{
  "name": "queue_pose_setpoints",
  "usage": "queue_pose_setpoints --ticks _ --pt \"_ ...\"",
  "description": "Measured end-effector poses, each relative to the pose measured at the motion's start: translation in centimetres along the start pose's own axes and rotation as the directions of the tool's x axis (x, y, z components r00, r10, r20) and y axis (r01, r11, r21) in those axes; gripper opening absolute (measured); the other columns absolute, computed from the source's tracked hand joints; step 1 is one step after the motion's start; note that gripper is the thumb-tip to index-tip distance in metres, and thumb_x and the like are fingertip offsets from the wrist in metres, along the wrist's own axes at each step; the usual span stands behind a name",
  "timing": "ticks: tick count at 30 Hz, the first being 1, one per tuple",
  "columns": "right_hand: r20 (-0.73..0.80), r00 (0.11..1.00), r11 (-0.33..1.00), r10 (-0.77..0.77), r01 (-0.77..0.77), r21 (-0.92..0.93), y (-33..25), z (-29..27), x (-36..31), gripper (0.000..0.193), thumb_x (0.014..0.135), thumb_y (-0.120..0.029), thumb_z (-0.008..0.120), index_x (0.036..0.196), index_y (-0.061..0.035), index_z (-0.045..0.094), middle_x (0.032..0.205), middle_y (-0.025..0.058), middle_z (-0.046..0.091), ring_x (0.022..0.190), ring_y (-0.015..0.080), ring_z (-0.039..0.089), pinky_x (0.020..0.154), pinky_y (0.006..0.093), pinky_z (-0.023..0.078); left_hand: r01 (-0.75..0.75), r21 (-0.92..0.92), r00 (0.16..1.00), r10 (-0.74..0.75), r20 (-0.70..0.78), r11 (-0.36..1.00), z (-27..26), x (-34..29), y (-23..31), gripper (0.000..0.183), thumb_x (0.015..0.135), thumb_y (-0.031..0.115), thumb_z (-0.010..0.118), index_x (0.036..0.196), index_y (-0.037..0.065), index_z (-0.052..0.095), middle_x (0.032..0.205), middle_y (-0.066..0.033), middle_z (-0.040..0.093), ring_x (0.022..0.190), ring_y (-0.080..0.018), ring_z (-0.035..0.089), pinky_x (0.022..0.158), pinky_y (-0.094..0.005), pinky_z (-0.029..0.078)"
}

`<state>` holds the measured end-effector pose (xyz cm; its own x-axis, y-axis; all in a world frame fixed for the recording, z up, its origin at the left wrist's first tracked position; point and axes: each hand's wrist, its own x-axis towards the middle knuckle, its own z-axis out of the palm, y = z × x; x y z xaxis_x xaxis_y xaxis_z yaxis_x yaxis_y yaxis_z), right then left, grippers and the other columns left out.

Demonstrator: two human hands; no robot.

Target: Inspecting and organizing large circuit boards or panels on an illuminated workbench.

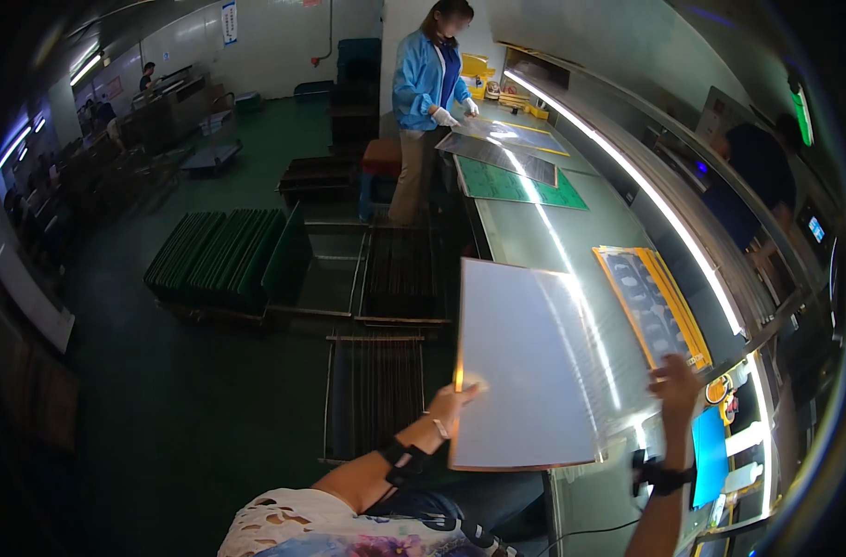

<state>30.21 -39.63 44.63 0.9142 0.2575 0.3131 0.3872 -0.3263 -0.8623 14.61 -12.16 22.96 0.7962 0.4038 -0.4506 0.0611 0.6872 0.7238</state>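
White panel (525, 371) at lower centre of the frame: hold by its left edge, pinched in the left grip (451, 408), and steady by the opposite edge with the right grip (678, 385), loosely curled and seemingly empty at lower right, sparing the face and clearing the bench (525, 232). Count one white panel, one blue sheet (709, 457) at lower right, one green board (511, 190) and one grey sheet (502, 158) above right of centre; cannot count the green panels (214, 260) packed at centre left, nor the yellow-edged sheets (650, 302) at right.

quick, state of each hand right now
Left hand: closed, holding the pale panel by its left edge.
Right hand: loosely open, nothing visible in it.
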Motion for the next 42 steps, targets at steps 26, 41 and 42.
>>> queue_pose_setpoints --ticks 26,41,42 --pt "-0.24 0.547 0.597 0.802 -0.743 0.302 22.8 -25.4 -17.8 0.024 0.086 -0.026 0.06 0.09 -0.0029 0.054 0.076 0.0111 0.06 0.061 0.024 0.061 0.054 0.0353 0.053 -0.255 -0.157 0.961 0.269 0.072 0.954 -7.5 -6.1 9.9 0.037 0.087 0.019 0.059 0.118 0.001 0.05 0.107 -0.0095 0.058 0.098 -0.0217 0.057 0.084 -0.034 0.047" --pt "-0.106 0.986 0.688 0.128 -0.012 0.726 -4.3 1.3 -9.3 0.037 0.091 -0.012 0.053 0.124 -0.0003 0.043 0.112 0.0105 0.056 0.1 0.0181 0.056 0.087 0.0326 0.046 -0.092 -0.236 0.867 0.194 0.458 0.967 5.8 -0.4 6.3 0.057 0.09 0.029 0.057 0.133 0.0 0.033 0.125 -0.0162 0.049 0.115 -0.027 0.049 0.095 -0.0401 0.043" --pt "-0.17 0.982 0.724 0.079 0.06 0.687 -4.6 1.1 -8.7 0.035 0.091 -0.011 0.052 0.124 -0.0019 0.043 0.114 0.01 0.055 0.103 0.0175 0.055 0.089 0.033 0.044 -0.122 -0.066 0.866 0.139 0.481 0.99 6.9 -0.3 7.0 0.067 0.088 0.038 0.056 0.138 0.004 0.025 0.13 -0.0148 0.044 0.119 -0.0274 0.046 0.098 -0.042 0.039"
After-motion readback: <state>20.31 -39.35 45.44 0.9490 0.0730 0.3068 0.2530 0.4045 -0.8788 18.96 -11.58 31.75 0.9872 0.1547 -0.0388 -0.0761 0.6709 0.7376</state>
